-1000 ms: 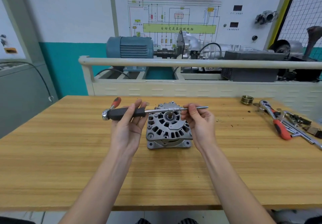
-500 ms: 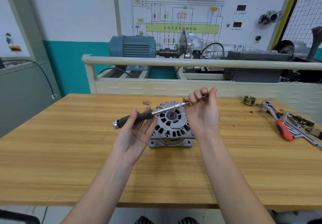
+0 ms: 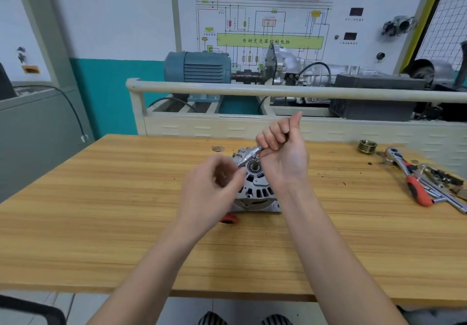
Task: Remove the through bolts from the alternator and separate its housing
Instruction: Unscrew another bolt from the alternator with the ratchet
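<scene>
Behind, wooden workbench (image 3: 101, 223) before teal-and-white wall (image 3: 113, 79), wiring-diagram board (image 3: 265, 21).

Workshop with a training rig at the far side

White-and-teal wall (image 3: 108, 34), cream railed bench (image 3: 252, 127), wiring-diagram panel (image 3: 265, 29), grey cabinet (image 3: 38, 135) left.

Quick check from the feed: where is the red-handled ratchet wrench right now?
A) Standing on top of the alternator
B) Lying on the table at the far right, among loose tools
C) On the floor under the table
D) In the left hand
B: the red-handled ratchet wrench lies flat on the table at the far right beside other loose tools, well apart from the alternator and both hands.
</scene>
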### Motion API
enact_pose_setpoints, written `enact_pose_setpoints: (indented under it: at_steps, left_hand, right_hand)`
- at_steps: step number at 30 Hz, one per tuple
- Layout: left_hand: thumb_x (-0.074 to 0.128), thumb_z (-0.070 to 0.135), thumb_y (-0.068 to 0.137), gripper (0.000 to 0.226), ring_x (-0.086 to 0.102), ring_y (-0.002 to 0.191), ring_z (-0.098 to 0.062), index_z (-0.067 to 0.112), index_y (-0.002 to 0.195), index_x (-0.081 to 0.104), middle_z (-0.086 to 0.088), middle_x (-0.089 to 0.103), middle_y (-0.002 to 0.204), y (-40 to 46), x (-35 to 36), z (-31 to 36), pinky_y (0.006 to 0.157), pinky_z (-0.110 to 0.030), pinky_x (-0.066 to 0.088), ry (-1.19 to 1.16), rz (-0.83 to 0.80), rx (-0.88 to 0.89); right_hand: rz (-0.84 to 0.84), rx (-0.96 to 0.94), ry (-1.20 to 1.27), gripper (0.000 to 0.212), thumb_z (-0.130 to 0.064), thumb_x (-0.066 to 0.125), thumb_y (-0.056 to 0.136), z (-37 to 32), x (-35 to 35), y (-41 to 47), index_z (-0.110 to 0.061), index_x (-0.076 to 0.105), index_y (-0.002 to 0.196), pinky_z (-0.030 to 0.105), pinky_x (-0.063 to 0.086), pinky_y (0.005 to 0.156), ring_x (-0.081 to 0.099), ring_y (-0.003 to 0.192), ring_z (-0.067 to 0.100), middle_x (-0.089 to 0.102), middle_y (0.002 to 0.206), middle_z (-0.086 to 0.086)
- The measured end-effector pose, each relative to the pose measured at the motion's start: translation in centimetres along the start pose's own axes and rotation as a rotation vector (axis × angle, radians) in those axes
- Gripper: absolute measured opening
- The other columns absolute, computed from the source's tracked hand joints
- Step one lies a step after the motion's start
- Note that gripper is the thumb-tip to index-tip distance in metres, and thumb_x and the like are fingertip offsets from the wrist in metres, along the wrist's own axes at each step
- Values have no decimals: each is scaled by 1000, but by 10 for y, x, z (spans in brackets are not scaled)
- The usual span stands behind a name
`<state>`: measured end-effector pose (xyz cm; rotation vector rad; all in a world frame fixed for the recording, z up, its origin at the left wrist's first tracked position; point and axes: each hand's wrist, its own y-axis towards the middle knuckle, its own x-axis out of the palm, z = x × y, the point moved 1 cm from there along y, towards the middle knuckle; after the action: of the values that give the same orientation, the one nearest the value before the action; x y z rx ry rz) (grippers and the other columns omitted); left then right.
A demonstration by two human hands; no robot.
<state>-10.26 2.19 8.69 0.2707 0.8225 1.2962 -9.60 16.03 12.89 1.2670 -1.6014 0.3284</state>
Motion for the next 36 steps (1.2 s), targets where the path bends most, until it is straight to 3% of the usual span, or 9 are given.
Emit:
enact_pose_setpoints:
  at_steps: [3, 8, 13, 16, 20, 27, 31, 34, 36]
  left_hand:
    - [58, 36, 92, 26, 47, 84, -6, 18, 110, 51, 9, 52, 93, 14, 16, 1, 75, -23, 38, 152, -136, 154]
    - [32, 43, 96, 29, 41, 55, -23, 15, 91, 40, -1, 47, 65, 12, 33, -8, 55, -49, 36, -20, -242, 122]
    - [21, 53, 95, 36, 32, 48, -10, 22, 83, 35, 9, 38, 57, 3, 35, -9, 50, -38, 32, 17, -209, 186]
    - [21, 54, 95, 50, 39, 54, -22, 9, 89, 41, 1, 43, 62, 1, 33, -10, 54, -49, 38, -4, -199, 167]
    - [21, 54, 95, 52, 44, 60, -30, 6, 93, 43, -14, 49, 68, 0, 35, -8, 58, -53, 39, -24, -206, 155]
    - [28, 46, 96, 34, 32, 53, -6, 24, 75, 42, 10, 37, 61, 8, 31, -13, 53, -21, 29, -294, -135, 45]
    - [32, 43, 93, 31, 32, 48, -3, 23, 71, 40, 12, 37, 56, 9, 31, -10, 47, -15, 28, -377, -108, 19]
    - [32, 39, 97, 34, 32, 44, -2, 21, 69, 40, 13, 39, 52, 11, 34, -5, 44, -12, 28, -416, -98, 12]
    - [31, 30, 102, 36, 30, 42, -2, 16, 69, 39, 11, 38, 50, 12, 37, -5, 42, -12, 25, -464, -94, -19]
  right_hand:
    - [-40, 10, -60, 45, -37, 35, 102, 4, 5, -3, -16, 38, 63, 18, 27, 44, 23, 45, 7, 28, 53, -7]
    - [-175, 91, -205, 43, -42, 28, 99, -2, 4, -7, -12, 42, 70, 19, 33, 49, 28, 48, 8, 31, 57, -5]
    - [-272, 8, -430, 44, -40, 27, 100, -31, 13, -5, -12, 38, 67, 18, 32, 46, 26, 46, 7, 30, 52, -9]
    - [-278, -43, -425, 46, -37, 26, 103, -53, 20, 6, -13, 42, 68, 18, 31, 46, 26, 46, 7, 30, 53, -8]
    - [-113, 23, -678, 43, -37, 34, 102, -48, -6, 10, -12, 55, 75, 19, 30, 47, 31, 47, 8, 36, 52, -8]
    - [363, 252, -1319, 33, -18, 36, 104, -44, -122, 17, 0, 59, 119, 21, 31, 56, 40, 66, 10, 47, 77, -1]
    - [476, 387, -1390, 21, -8, 52, 97, -38, -166, 13, 1, 62, 113, 22, 42, 54, 51, 67, 14, 59, 82, 4]
    - [568, 379, -1473, 12, -7, 67, 87, -26, -186, 15, -3, 71, 97, 38, 54, 82, 65, 87, 25, 70, 96, 13]
    - [610, 333, -1607, 5, -12, 72, 83, -23, -190, 18, -10, 73, 88, 33, 52, 81, 65, 88, 22, 72, 97, 10]
